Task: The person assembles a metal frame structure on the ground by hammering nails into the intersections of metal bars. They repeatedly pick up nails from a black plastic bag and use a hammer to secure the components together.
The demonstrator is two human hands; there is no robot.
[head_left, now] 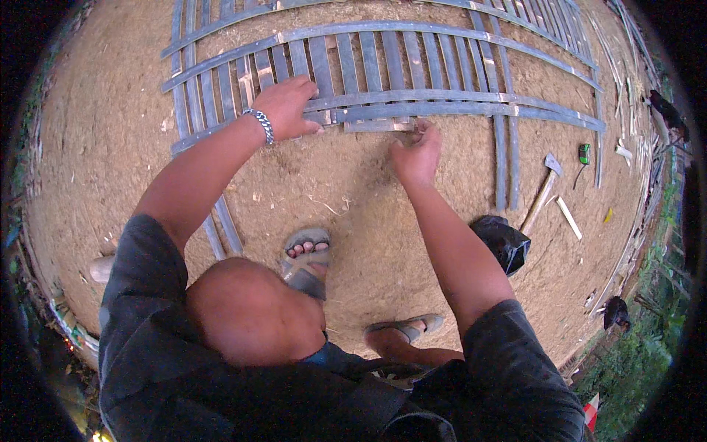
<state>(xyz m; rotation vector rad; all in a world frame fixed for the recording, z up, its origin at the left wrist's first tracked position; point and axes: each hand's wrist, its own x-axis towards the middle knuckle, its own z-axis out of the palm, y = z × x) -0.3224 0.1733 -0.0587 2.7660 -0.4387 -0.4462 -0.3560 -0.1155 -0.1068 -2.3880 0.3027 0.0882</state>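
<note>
A lattice of grey-blue split bamboo slats [368, 59] lies on the ground in front of me. Along its near edge, my left hand [287, 109], with a chain bracelet at the wrist, is closed over a long cross slat [427, 110], fingers on the far side and thumb on the near side. A short pale strip [375, 127] sits just under that edge, between my hands. My right hand [418, 151] pinches the strip's right end with bent fingers; part of the grip is hidden.
To the right lie a hatchet [541, 193] with a wooden handle, a green tape measure [584, 154], a pale wood strip [569, 218] and a black plastic bag [502, 243]. Long slats [501, 162] stick out toward me. My sandalled foot [308, 254] is planted near the middle.
</note>
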